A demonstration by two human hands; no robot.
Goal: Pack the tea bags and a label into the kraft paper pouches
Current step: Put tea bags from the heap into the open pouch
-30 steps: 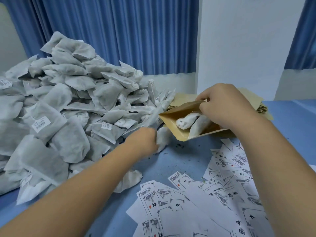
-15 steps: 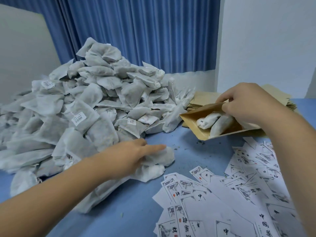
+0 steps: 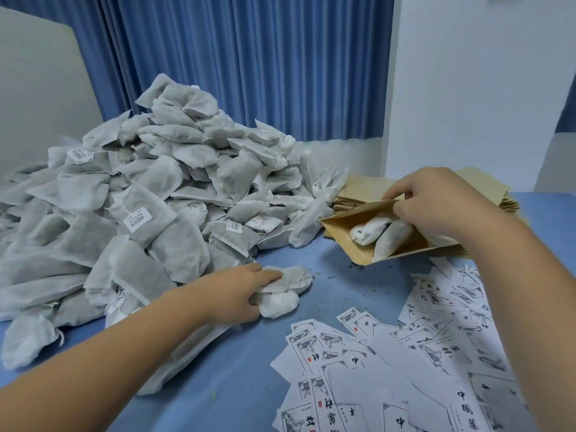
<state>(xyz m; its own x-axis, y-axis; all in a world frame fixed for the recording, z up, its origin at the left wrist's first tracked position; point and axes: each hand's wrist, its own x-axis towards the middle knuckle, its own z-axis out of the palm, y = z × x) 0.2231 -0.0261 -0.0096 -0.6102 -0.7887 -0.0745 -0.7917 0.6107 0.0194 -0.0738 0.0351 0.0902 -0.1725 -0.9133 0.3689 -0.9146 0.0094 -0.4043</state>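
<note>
Two bags (image 3: 383,236) lie inside pouch (image 3: 349,226), mouth tilted toward the pile (image 3: 162,194) so loading is short. Right hand (image 3: 436,204): fingers pinch the upper lip, holding it agape. Left hand (image 3: 230,296): fingers curled round fresh bags (image 3: 286,291) on the table (image 3: 224,394), at the pile's foot. Labels (image 3: 405,363) (none packed, seemingly) lie spread near, within reach. Spare pouches (image 3: 361,190) stacked behind the open one, beside the pile.
</note>
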